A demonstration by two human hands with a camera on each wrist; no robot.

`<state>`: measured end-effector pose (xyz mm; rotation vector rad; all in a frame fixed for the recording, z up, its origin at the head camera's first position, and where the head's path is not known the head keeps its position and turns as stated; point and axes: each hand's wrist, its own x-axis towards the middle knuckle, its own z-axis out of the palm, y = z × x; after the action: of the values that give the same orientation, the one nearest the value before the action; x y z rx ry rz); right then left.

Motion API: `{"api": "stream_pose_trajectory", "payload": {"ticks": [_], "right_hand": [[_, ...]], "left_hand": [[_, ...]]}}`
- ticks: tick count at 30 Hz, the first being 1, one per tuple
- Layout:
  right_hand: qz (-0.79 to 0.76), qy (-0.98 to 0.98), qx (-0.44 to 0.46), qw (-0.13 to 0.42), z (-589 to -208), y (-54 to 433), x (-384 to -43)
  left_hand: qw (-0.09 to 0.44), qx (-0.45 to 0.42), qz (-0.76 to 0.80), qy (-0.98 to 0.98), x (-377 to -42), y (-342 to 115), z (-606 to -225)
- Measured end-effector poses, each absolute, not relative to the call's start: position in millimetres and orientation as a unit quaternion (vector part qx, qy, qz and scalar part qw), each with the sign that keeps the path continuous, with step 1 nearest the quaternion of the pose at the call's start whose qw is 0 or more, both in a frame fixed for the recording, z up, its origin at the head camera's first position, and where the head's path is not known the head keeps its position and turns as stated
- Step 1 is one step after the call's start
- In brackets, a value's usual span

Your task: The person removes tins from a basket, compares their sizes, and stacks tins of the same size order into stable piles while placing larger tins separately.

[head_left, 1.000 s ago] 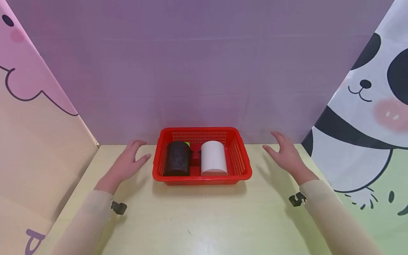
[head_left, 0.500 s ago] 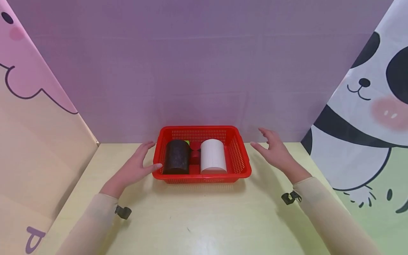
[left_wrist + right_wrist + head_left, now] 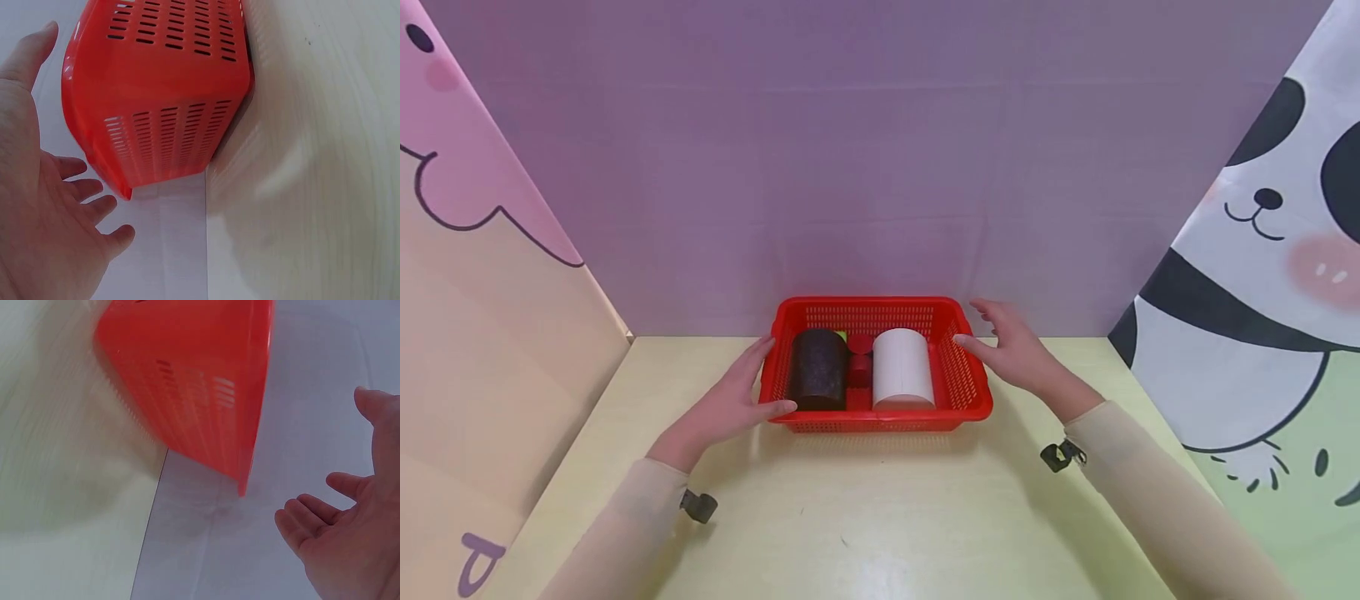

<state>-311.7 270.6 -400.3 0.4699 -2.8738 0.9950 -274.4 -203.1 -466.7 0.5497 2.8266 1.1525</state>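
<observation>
A red plastic basket (image 3: 880,423) with slotted sides stands at the far side of the table. In it lie a black cylinder (image 3: 818,371) on the left and a white cylinder (image 3: 902,369) to its right, with a small red object (image 3: 860,371) between them. My left hand (image 3: 730,408) is at the basket's left end, thumb over the front corner and fingers loosely spread. At the right end hovers my right hand (image 3: 1018,354), its thumb by the rim. Both wrist views show a gap between the fingers and the basket wall. Neither hand holds anything.
A bit of yellow-green (image 3: 842,336) shows behind the black cylinder. The pale wooden table (image 3: 880,517) meets a purple cloth wall (image 3: 880,167) right behind the basket. Printed panels close off the sides, a panda panel (image 3: 1247,317) on the right.
Both hands have moved inward toward the basket, the left to the right and the right to the left. The basket and its contents have stayed in place.
</observation>
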Motion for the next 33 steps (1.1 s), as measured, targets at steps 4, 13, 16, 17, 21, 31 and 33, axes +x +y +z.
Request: {"api": "stream_pose_trajectory", "payload": {"ticks": [4, 13, 16, 17, 21, 31, 33], "right_hand": [[0.321, -0.933, 0.162, 0.023, -399.3, 258.0, -314.4], [0.295, -0.937, 0.187, -0.001, -397.1, 234.2, -320.7], [0.288, -0.939, 0.190, -0.012, -396.0, 227.2, -323.4], [0.285, -0.939, 0.192, -0.017, -396.0, 224.9, -324.5], [0.269, -0.942, 0.199, -0.029, -395.4, 217.6, -329.4], [0.244, -0.945, 0.204, -0.072, -389.9, 193.3, -334.6], [0.241, -0.946, 0.204, -0.079, -391.4, 189.9, -336.7]], "left_hand": [[0.018, 0.184, 0.366, 0.912, -275.0, -198.0, -469.6], [0.005, 0.182, 0.348, 0.920, -276.2, -189.7, -475.1], [0.001, 0.179, 0.338, 0.924, -276.4, -186.7, -477.6], [-0.001, 0.179, 0.335, 0.925, -276.1, -185.4, -477.5], [-0.006, 0.169, 0.329, 0.929, -273.7, -179.3, -475.4], [-0.013, 0.148, 0.328, 0.933, -271.3, -173.6, -476.3], [-0.013, 0.147, 0.329, 0.933, -271.5, -173.5, -477.5]]}}
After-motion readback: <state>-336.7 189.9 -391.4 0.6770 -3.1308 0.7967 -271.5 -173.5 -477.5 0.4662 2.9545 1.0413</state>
